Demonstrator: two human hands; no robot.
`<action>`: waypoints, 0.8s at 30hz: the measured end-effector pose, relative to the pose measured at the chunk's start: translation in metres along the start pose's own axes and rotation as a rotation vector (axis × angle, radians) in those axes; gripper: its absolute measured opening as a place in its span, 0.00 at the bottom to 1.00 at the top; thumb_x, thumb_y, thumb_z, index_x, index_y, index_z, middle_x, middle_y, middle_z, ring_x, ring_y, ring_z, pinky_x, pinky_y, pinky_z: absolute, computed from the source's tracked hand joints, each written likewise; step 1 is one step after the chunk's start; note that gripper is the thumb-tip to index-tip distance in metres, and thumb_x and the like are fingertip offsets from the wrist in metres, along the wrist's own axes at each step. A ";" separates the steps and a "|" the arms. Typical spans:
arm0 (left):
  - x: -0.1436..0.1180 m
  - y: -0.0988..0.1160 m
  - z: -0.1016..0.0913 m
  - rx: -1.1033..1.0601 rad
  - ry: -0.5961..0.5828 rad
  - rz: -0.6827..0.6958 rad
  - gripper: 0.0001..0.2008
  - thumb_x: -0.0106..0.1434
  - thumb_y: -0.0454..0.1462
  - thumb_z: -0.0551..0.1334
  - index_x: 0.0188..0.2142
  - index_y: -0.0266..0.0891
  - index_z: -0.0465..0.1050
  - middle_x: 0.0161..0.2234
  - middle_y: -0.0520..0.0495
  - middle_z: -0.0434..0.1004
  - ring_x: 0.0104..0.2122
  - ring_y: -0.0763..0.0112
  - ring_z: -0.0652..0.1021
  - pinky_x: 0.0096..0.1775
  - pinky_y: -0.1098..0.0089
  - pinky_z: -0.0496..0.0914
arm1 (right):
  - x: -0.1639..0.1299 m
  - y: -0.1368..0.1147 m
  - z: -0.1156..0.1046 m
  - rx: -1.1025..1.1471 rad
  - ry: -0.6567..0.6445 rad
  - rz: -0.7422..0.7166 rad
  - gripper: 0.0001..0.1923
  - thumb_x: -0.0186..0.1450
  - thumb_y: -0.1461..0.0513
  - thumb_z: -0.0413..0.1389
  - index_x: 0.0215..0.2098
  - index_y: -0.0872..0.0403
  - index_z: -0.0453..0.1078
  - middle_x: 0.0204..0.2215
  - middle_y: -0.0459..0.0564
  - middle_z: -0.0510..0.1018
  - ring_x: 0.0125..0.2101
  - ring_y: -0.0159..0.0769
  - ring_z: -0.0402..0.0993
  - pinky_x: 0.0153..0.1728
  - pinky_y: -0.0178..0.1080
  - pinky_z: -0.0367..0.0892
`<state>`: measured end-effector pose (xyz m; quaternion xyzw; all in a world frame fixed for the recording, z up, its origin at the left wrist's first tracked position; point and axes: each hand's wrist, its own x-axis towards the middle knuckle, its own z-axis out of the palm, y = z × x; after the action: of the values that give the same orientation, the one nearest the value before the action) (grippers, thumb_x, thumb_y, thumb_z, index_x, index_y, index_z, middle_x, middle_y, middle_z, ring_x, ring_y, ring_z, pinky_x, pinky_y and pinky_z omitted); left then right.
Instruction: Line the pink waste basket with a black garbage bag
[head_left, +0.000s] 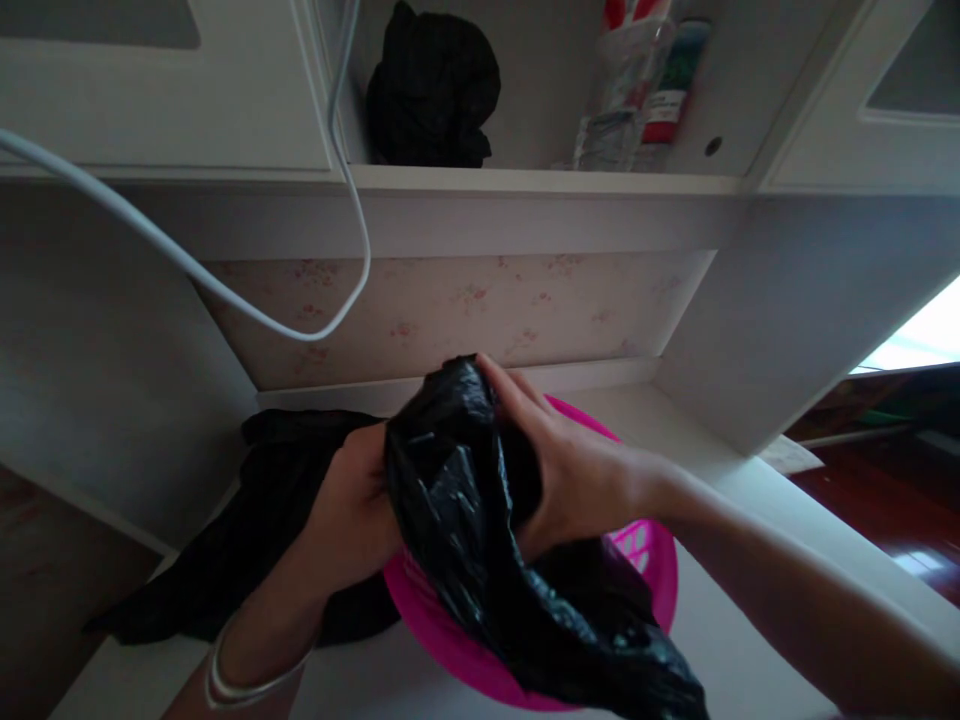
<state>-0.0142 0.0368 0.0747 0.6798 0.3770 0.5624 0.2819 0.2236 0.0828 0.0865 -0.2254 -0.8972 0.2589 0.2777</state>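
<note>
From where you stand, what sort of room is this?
Probably a room in a home, at a built-in white desk with a shelf above. Floral wallpaper, bottles and dark clothing beside a pink basket suggest it.

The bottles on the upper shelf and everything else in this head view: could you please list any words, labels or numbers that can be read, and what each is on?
No text can be read.
The green and red labelled bottle: print is there, but too blurred to read.
The clear plastic container beside it: no legible text.
The black plastic bag, held by the left hand and right hand, and the pink basket: no print visible.
</note>
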 end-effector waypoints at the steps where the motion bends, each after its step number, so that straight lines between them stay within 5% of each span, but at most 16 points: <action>1: 0.001 0.012 0.005 0.020 -0.078 0.075 0.05 0.58 0.36 0.70 0.25 0.44 0.80 0.24 0.54 0.80 0.24 0.67 0.77 0.29 0.68 0.74 | 0.002 -0.004 0.006 -0.047 -0.047 -0.009 0.75 0.48 0.51 0.76 0.79 0.48 0.33 0.77 0.61 0.45 0.73 0.58 0.54 0.70 0.53 0.60; 4: 0.000 0.035 0.013 0.117 -0.230 0.362 0.11 0.67 0.31 0.61 0.40 0.45 0.83 0.36 0.51 0.86 0.35 0.65 0.83 0.42 0.66 0.79 | 0.006 -0.007 0.016 -0.086 -0.220 -0.056 0.46 0.57 0.57 0.71 0.71 0.49 0.62 0.66 0.56 0.72 0.63 0.52 0.72 0.63 0.49 0.69; 7: -0.011 0.035 0.010 0.232 -0.200 0.450 0.15 0.69 0.29 0.60 0.50 0.46 0.80 0.44 0.50 0.86 0.44 0.65 0.85 0.47 0.68 0.78 | 0.003 -0.003 0.014 -0.184 -0.354 -0.024 0.12 0.61 0.67 0.61 0.42 0.54 0.81 0.39 0.53 0.86 0.40 0.45 0.82 0.45 0.43 0.77; 9: -0.027 0.023 0.003 0.296 -0.124 0.394 0.15 0.70 0.31 0.61 0.51 0.48 0.79 0.48 0.50 0.85 0.47 0.65 0.84 0.47 0.70 0.78 | -0.003 0.001 0.008 -0.227 -0.363 -0.030 0.10 0.60 0.71 0.57 0.34 0.56 0.80 0.38 0.55 0.85 0.36 0.43 0.81 0.44 0.43 0.77; 13: -0.071 -0.010 -0.009 0.393 0.029 0.273 0.19 0.69 0.35 0.65 0.58 0.50 0.74 0.53 0.49 0.82 0.52 0.64 0.81 0.53 0.67 0.75 | -0.019 0.008 -0.005 -0.235 -0.195 -0.024 0.10 0.66 0.66 0.58 0.43 0.56 0.79 0.53 0.60 0.80 0.43 0.44 0.80 0.49 0.47 0.76; 19: -0.096 -0.020 -0.003 0.675 -0.253 0.548 0.19 0.67 0.51 0.67 0.49 0.42 0.74 0.39 0.48 0.85 0.42 0.59 0.82 0.60 0.57 0.66 | -0.026 0.021 -0.002 -0.049 -0.196 0.163 0.16 0.75 0.53 0.50 0.44 0.50 0.78 0.41 0.51 0.85 0.42 0.44 0.82 0.46 0.45 0.78; 24: -0.089 -0.012 0.008 0.631 -0.286 0.516 0.20 0.68 0.55 0.66 0.35 0.41 0.71 0.29 0.53 0.77 0.31 0.66 0.76 0.49 0.58 0.64 | -0.019 0.026 0.000 0.074 -0.002 0.177 0.17 0.73 0.50 0.55 0.46 0.51 0.77 0.43 0.50 0.86 0.43 0.44 0.81 0.47 0.46 0.78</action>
<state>-0.0165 -0.0303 0.0145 0.8757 0.3054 0.3717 -0.0402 0.2445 0.0923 0.0636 -0.2932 -0.8638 0.3159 0.2609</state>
